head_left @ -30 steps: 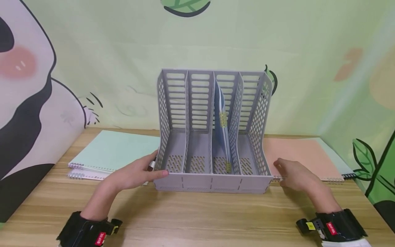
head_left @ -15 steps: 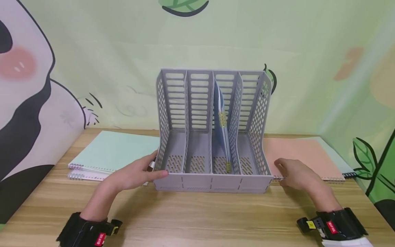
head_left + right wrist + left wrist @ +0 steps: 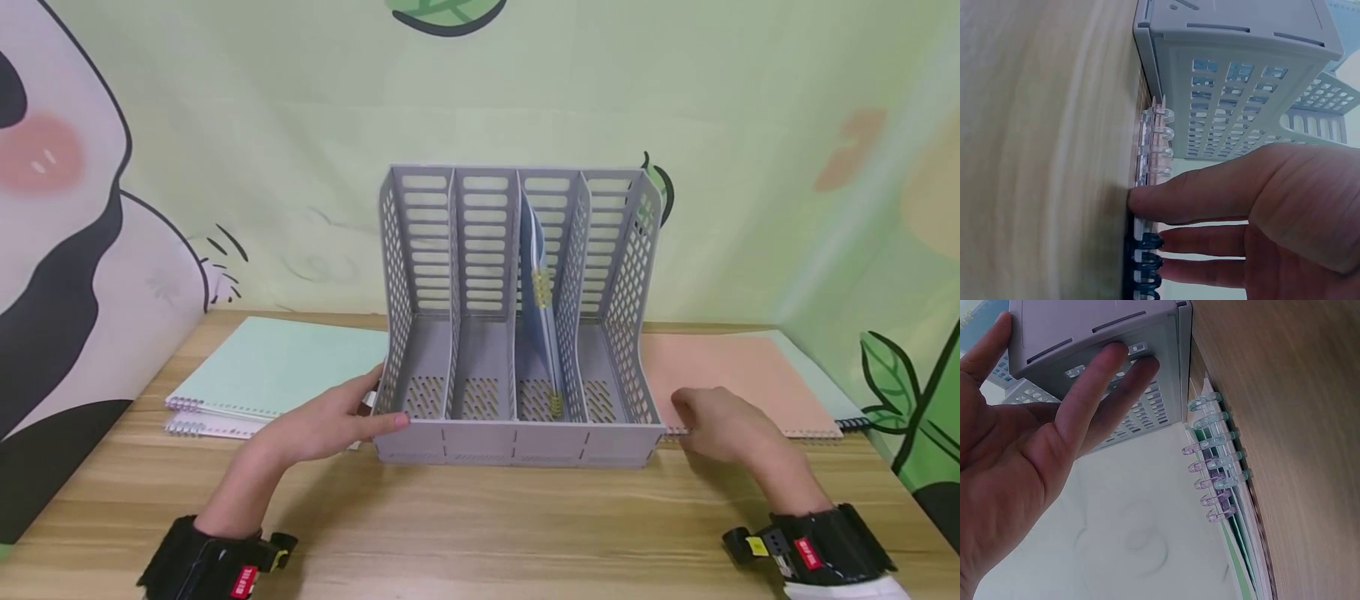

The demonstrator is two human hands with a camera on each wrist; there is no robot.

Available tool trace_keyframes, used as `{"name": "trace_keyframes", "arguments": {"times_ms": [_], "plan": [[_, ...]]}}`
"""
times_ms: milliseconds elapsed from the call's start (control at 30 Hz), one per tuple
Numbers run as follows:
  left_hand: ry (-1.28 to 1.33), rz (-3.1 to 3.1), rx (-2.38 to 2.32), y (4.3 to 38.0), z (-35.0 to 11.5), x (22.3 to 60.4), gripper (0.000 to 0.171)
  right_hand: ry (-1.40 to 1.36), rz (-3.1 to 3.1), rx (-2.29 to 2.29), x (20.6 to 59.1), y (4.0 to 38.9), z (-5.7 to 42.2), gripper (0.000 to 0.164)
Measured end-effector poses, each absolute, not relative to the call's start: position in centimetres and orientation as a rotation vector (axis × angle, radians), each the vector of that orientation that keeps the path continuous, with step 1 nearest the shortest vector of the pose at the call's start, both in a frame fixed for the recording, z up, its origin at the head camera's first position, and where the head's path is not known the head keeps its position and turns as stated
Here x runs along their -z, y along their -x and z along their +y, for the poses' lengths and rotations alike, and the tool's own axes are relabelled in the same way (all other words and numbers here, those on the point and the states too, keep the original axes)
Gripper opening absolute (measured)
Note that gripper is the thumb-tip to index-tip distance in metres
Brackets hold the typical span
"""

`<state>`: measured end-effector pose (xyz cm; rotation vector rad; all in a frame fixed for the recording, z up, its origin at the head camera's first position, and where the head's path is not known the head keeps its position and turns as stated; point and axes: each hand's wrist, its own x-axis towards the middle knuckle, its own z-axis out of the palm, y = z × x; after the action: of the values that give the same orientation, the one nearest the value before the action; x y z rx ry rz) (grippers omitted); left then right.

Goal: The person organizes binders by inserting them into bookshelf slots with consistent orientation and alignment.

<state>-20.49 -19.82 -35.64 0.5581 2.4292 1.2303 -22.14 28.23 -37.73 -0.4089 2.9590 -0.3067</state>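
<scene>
A grey desk file rack [image 3: 517, 446] with upright dividers stands mid-table, a blue spiral notebook [image 3: 532, 308] leaning in one of its slots. My left hand [image 3: 330, 421] holds the rack's front left corner, thumb over the front rim; its fingers [image 3: 1088, 394] lie along the side wall. On the right, my right hand [image 3: 723, 429] is at the bound edge of a pink notebook [image 3: 735, 375]. Its thumb [image 3: 1166, 200] presses low at the spiral edge and its fingertips [image 3: 1175, 240] rest at the rings, pinching that edge. A notebook with black rings [image 3: 1146, 269] lies with the pink one.
Left of the rack lies a small stack of spiral notebooks, a mint one [image 3: 292, 362] on top. The wooden table [image 3: 495, 533] runs back to a printed cloth wall [image 3: 322, 167] close behind the rack.
</scene>
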Motion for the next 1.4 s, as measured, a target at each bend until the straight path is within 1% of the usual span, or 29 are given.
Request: {"name": "trace_keyframes", "arguments": {"times_ms": [100,200,433,533,633,700,800,867,1033,1167,1400], "plan": [[-0.559,2.429,-1.229,20.5,-19.8,35.6,0.089,0.424,2.94,0.286,37.5,22.0,28.2,0.041],[-0.56,2.421,-1.236,20.5,-19.8,35.6,0.089,0.432,2.923,0.247,37.2,21.8,28.0,0.041],[-0.559,2.414,-1.243,20.5,-19.8,35.7,0.089,0.41,2.873,0.22,36.7,21.5,27.7,0.062],[-0.56,2.412,-1.243,20.5,-19.8,35.8,0.088,0.393,2.865,0.23,36.7,21.4,27.6,0.063],[-0.562,2.414,-1.238,20.5,-19.8,35.8,0.088,0.404,2.864,0.23,36.8,21.5,27.5,0.054],[-0.564,2.415,-1.238,20.5,-19.8,35.8,0.088,0.472,2.877,0.218,36.9,21.6,27.4,0.04],[-0.562,2.414,-1.241,20.5,-19.8,35.7,0.089,0.65,2.919,0.172,37.1,21.8,27.4,0.015],[-0.558,2.411,-1.245,20.5,-19.8,35.6,0.089,0.779,2.95,0.146,37.3,21.9,27.5,0.005],[-0.556,2.405,-1.247,20.5,-19.8,35.6,0.089,0.928,2.992,0.105,37.6,22.3,27.7,0.014],[-0.564,2.406,-1.246,20.6,-19.8,35.6,0.089,0.94,3.011,0.085,37.7,22.4,27.8,0.022],[-0.558,2.41,-1.241,20.5,-19.8,35.7,0.089,0.898,3.017,0.053,37.7,22.4,27.8,0.022]]}}
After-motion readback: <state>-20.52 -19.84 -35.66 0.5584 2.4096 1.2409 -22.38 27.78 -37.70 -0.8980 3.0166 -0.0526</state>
